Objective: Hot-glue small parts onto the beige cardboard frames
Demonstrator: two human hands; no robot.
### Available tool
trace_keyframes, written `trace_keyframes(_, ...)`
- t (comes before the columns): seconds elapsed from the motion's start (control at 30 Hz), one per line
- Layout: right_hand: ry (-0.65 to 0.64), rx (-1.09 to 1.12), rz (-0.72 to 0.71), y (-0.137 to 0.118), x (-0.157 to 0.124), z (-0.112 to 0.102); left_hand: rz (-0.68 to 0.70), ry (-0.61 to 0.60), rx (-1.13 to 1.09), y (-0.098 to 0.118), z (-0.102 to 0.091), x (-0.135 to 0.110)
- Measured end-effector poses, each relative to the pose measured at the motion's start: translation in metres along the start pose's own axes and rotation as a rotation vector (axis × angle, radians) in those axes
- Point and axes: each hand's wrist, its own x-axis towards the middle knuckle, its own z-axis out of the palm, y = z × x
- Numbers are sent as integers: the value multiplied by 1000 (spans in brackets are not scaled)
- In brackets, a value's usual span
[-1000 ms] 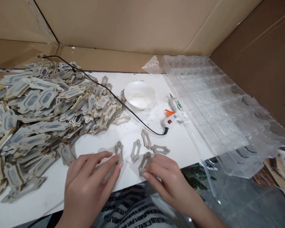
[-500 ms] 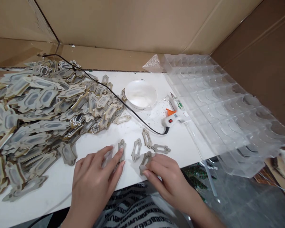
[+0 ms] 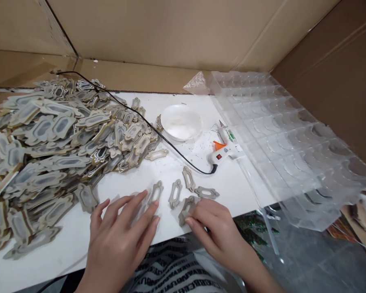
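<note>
My left hand lies over the white table with its fingers spread. Its index fingertip is at the lower end of a small grey, scalloped oblong frame. To the right, my right hand is closed, thumb and forefinger pinching the edge of another grey frame near the table's front edge. The fingers cover part of that piece, and whether anything else is between them is hidden. Between and beyond the hands lie loose frames: one upright, one slanted and one sideways.
A big heap of similar frames fills the left side. A white bowl stands at the back. A white glue gun with orange trigger trails a black cord. Clear plastic compartment trays are stacked on the right.
My left hand has drawn slightly back and left, its fingers spreading wider, so more of the frame before it shows. My right hand stays nearly still at its frame.
</note>
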Motion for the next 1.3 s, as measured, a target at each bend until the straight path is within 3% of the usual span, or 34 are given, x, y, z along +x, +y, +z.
trace_keyframes(0.73,-1,-46,-24,-1,-4,-1,109,56,102,-5,6,12)
trace_keyframes(0.83,0,-51,-24,0,-5,-1,-13,63,-116,-1,1,5)
trace_keyframes(0.9,-6,-56,-46,-1,-4,0,-108,-4,-361,4,-5,2)
trace_keyframes(1.0,-36,-62,-112,-4,-3,2,-106,-100,-613,11,-12,1)
trace_keyframes(1.13,-69,-62,-173,-9,-2,4,-52,-139,-752,14,-14,6)
trace_keyframes(1.3,4,97,-103,-9,-4,0,-97,-141,-739,13,-13,10)
